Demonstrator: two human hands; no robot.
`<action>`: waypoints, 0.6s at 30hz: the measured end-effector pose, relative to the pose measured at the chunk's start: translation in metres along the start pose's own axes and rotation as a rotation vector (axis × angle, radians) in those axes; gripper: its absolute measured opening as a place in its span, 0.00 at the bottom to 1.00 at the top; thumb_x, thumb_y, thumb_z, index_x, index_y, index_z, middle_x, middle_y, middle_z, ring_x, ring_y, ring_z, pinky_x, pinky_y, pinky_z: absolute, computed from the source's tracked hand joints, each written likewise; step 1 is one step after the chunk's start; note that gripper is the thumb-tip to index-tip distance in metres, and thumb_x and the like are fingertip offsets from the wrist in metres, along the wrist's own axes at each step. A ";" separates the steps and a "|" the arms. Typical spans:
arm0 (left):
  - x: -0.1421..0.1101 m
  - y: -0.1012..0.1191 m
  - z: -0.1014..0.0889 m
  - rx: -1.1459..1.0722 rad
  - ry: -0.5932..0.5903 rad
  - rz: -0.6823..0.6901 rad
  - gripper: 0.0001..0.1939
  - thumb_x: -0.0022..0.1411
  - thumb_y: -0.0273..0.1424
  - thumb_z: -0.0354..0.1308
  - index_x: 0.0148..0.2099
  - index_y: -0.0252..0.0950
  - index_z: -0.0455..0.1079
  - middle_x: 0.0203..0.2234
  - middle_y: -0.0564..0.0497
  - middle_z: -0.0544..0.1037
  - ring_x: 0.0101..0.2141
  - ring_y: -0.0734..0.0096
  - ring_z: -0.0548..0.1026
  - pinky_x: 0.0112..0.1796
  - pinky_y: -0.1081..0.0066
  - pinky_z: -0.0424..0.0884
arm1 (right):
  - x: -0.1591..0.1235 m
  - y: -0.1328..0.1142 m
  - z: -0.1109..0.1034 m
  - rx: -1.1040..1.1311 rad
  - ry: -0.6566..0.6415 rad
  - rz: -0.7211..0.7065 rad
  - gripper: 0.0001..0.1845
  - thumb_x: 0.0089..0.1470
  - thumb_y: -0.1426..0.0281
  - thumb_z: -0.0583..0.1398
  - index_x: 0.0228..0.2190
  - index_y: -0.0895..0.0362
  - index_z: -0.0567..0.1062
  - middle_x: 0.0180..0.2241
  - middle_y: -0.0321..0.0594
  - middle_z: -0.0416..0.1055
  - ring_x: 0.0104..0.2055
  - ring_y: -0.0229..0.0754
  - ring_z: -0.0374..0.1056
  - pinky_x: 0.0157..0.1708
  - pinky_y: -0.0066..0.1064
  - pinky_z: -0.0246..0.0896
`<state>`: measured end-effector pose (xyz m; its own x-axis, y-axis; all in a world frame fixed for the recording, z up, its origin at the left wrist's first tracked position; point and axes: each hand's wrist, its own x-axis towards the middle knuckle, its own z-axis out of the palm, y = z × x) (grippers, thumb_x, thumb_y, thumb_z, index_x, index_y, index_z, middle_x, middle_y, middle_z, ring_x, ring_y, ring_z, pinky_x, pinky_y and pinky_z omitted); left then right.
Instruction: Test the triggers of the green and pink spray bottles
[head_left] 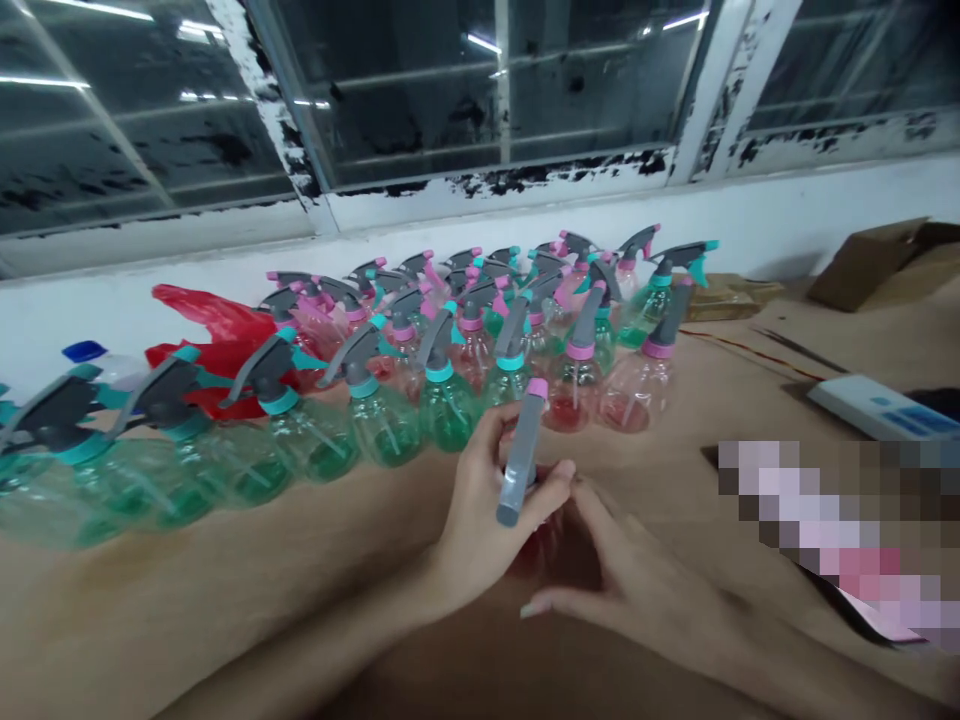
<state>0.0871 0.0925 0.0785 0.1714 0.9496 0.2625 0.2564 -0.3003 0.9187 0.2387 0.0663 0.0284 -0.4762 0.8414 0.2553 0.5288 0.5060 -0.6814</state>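
Observation:
My left hand (pixel 480 520) is closed around the neck of a spray bottle (pixel 523 455) with a grey trigger head and pink nozzle tip. Its thumb and fingers wrap the collar, and most of the reddish lower body is hidden behind the hand. On the bottle's right side is my right hand (pixel 637 570), its thumb and index finger curved and spread apart. The index fingertip meets my left thumb; the other right fingers are hidden. Just beyond stand a pink-collared spray bottle (pixel 574 385) and a teal-collared spray bottle (pixel 450 410) with green liquid.
Rows of similar spray bottles (pixel 315 440) run leftward across the brown table (pixel 315 600). Behind them lie a red plastic bag (pixel 217 325) and a blue-capped bottle (pixel 112 370). To the right are an open cardboard box (pixel 877 265), a white device (pixel 877 405) and a partly pixelated phone-like object (pixel 862 600).

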 end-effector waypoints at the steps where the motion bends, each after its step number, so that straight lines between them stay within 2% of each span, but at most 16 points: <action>1: 0.003 0.001 0.008 -0.021 -0.007 0.003 0.22 0.53 0.33 0.60 0.50 0.38 0.61 0.32 0.52 0.71 0.27 0.70 0.72 0.31 0.67 0.72 | -0.001 0.000 -0.002 -0.002 0.039 0.012 0.40 0.44 0.52 0.62 0.55 0.54 0.55 0.49 0.47 0.66 0.49 0.51 0.65 0.43 0.41 0.66; 5: 0.012 0.007 0.035 -0.019 -0.047 0.028 0.26 0.51 0.34 0.63 0.52 0.40 0.59 0.34 0.50 0.72 0.32 0.64 0.74 0.33 0.63 0.73 | -0.007 0.006 -0.010 -0.130 0.192 0.044 0.31 0.49 0.56 0.59 0.52 0.55 0.60 0.43 0.47 0.69 0.43 0.52 0.67 0.38 0.43 0.67; 9: 0.015 0.015 0.049 0.006 -0.187 0.080 0.31 0.49 0.34 0.65 0.54 0.42 0.58 0.42 0.47 0.71 0.43 0.55 0.71 0.42 0.55 0.71 | -0.018 0.016 -0.033 -0.165 0.161 0.108 0.27 0.47 0.55 0.59 0.47 0.53 0.64 0.40 0.43 0.70 0.37 0.48 0.69 0.31 0.39 0.68; 11: 0.012 0.016 0.051 0.016 -0.252 0.087 0.32 0.51 0.35 0.64 0.57 0.42 0.56 0.49 0.45 0.68 0.51 0.52 0.66 0.49 0.51 0.66 | -0.028 0.024 -0.054 -0.145 0.147 0.145 0.27 0.47 0.54 0.60 0.47 0.53 0.64 0.40 0.42 0.71 0.36 0.46 0.70 0.31 0.36 0.68; 14: 0.006 0.005 0.052 0.037 -0.301 0.047 0.32 0.56 0.36 0.60 0.60 0.42 0.52 0.57 0.46 0.60 0.57 0.55 0.58 0.57 0.50 0.54 | -0.042 0.044 -0.096 -0.200 0.239 0.183 0.27 0.45 0.52 0.61 0.45 0.51 0.65 0.36 0.40 0.73 0.34 0.47 0.70 0.29 0.35 0.67; 16: 0.003 -0.009 0.051 0.077 -0.313 -0.036 0.27 0.58 0.36 0.58 0.58 0.44 0.54 0.57 0.48 0.60 0.56 0.58 0.60 0.56 0.52 0.55 | -0.047 0.062 -0.125 -0.298 0.359 0.199 0.25 0.44 0.52 0.61 0.42 0.50 0.67 0.34 0.39 0.73 0.33 0.48 0.70 0.30 0.37 0.66; 18: 0.004 -0.025 0.052 0.126 -0.303 -0.110 0.20 0.59 0.34 0.56 0.53 0.44 0.59 0.53 0.48 0.64 0.53 0.59 0.64 0.54 0.55 0.60 | -0.047 0.084 -0.150 -0.334 0.423 0.243 0.28 0.42 0.51 0.62 0.44 0.51 0.66 0.36 0.43 0.73 0.36 0.52 0.70 0.31 0.39 0.66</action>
<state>0.1311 0.0990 0.0416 0.4064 0.9125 0.0473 0.4008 -0.2245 0.8882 0.4107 0.0972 0.0617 -0.0281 0.9085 0.4168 0.8128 0.2635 -0.5195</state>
